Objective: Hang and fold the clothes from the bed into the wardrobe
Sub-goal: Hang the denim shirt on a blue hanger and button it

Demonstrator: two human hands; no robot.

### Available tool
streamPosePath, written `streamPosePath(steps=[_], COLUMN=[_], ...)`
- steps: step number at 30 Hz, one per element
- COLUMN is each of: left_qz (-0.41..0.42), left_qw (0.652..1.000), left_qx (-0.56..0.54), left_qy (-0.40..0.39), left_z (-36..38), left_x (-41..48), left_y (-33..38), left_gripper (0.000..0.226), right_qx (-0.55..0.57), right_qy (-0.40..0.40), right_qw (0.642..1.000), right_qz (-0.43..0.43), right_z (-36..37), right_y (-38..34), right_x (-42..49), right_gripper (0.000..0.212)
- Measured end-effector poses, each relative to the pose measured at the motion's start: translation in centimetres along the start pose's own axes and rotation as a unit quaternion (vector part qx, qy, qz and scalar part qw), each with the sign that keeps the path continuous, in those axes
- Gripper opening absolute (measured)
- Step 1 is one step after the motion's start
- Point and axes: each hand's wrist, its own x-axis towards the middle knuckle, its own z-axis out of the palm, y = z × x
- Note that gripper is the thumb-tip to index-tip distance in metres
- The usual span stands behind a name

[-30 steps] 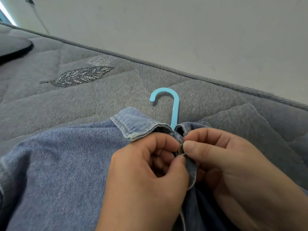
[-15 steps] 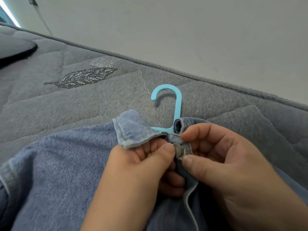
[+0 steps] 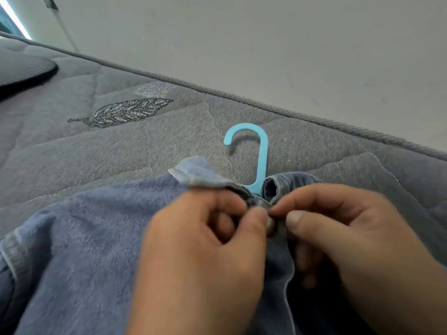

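One blue jean shirt [image 3: 84, 238], spread flat on the gray mattress [image 3: 72, 165], close up and filling the bottom of the view. Hung on a light blue hanger [image 3: 262, 160], with only the hook poking out past the neck and lying on the mattress. Collar [image 3: 198, 176] flipped up on the left side of the hook, rolled over on the right side. Just under the neck, a small round metal button [image 3: 270, 226], squeezed between the two hands. Left hand [image 3: 200, 257] curled, thumb and first finger pinching the left front edge of the shirt right at the button. Right hand [image 3: 358, 243] curled too, thumb and first finger pinching the other front edge, tips right up against the button. Both hands a bit blurry, so hard to tell: button through its hole or not. Below the hands, the two front edges of the shirt apart, with a dark gap between. Farther out, a stitched leaf [image 3: 121, 112] on the mattress, up and to the left of the hook. Along the far edge of the mattress, a thick gray cord [image 3: 290, 114]. At the far left, a dark striped pillow [image 3: 21, 68]. Behind it all, a plain pale wall [image 3: 266, 44].
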Motion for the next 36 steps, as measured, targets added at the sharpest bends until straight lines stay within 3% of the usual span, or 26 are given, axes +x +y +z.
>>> streamPosePath(steps=[1,3,6,8,10,15,17,20,22,25,27,28,30,33,36], left_qz=[0.041,0.086,0.203,0.254,0.25,0.256,0.27,0.298,0.297,0.252,0.233,0.216,0.161,0.11,0.102], left_qw=[0.996,0.988,0.975,0.956,0.955,0.946,0.926,0.878,0.885,0.938,0.941,0.935,0.916,0.898,0.905], left_qx=[0.018,-0.012,0.08,0.146,0.155,0.181,0.232,0.331,0.312,0.216,0.245,0.282,0.367,0.424,0.412], left_qy=[0.073,0.125,0.046,-0.007,-0.046,-0.087,-0.124,-0.179,-0.177,-0.097,-0.025,-0.003,-0.017,-0.047,-0.024], left_z=[-0.4,-1.5,-2.3,-2.3,-2.3,-1.9,-1.6,-1.6,-1.8,-2.0,-2.0,-2.0,-2.1,-2.3,-2.3], left_x=[0.2,0.9,1.5,1.8,2.2,1.9,1.5,1.4,1.5,1.8,2.1,2.2,2.4,2.6,2.9], left_y=[0.1,-0.7,-1.6,-2.0,-2.1,-2.8,-3.1,-3.6,-3.7,-3.0,-3.0,-3.2,-4.0,-4.4,-4.8], left_gripper=[0.023,0.018,0.03,0.033,0.039,0.036,0.037,0.063,0.063,0.037,0.031,0.04,0.074,0.088,0.089], right_qx=[-0.08,-0.253,-0.397,-0.405,-0.39,-0.315,-0.358,-0.403,-0.396,-0.404,-0.428,-0.442,-0.461,-0.464,-0.461], right_qy=[0.057,0.137,0.122,0.082,0.058,0.075,0.045,-0.014,-0.001,0.076,0.082,0.066,0.028,0.032,0.054], right_qw=[0.993,0.942,0.889,0.89,0.898,0.925,0.91,0.896,0.9,0.897,0.895,0.892,0.884,0.879,0.877], right_qz=[-0.058,-0.171,-0.192,-0.193,-0.198,-0.197,-0.203,-0.188,-0.179,-0.163,-0.096,-0.073,-0.067,-0.104,-0.126], right_z=[-0.4,-1.0,-1.0,-1.2,-1.7,-2.4,-2.8,-3.1,-2.9,-2.2,-2.0,-2.1,-2.2,-1.8,-1.0], right_y=[-0.3,-0.4,1.1,2.1,2.2,1.7,1.6,1.3,1.3,2.2,2.7,2.9,3.0,3.3,3.9], right_x=[-0.2,-0.1,0.6,1.1,1.2,1.1,1.0,0.8,0.8,1.3,1.5,1.5,1.6,1.5,1.5], right_gripper=[0.011,0.022,0.059,0.057,0.048,0.02,0.021,0.035,0.03,0.022,0.051,0.066,0.073,0.053,0.041])
